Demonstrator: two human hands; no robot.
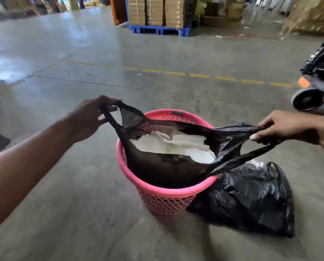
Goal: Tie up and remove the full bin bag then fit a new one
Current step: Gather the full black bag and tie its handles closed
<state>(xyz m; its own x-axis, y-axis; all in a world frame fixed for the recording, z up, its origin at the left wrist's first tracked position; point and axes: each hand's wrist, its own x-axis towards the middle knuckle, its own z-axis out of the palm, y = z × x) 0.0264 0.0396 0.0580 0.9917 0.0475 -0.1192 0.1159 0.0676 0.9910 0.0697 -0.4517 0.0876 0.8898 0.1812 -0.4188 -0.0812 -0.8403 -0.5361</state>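
Observation:
A pink plastic bin (157, 193) with a lattice wall stands on the concrete floor in the middle. Inside it sits a black bin bag (166, 170) filled with white paper (176, 146). My left hand (89, 117) grips the bag's left handle loop, pulled up and out to the left. My right hand (289, 127) grips the right handle loop, stretched out to the right over the rim. A second black bag (251, 200), crumpled, lies on the floor against the bin's right side.
A pallet jack with a grey wheel (308, 99) and orange frame stands at the right. Stacked cardboard boxes on a blue pallet (159, 29) are at the back. A dashed yellow line (200, 75) crosses the floor beyond the bin.

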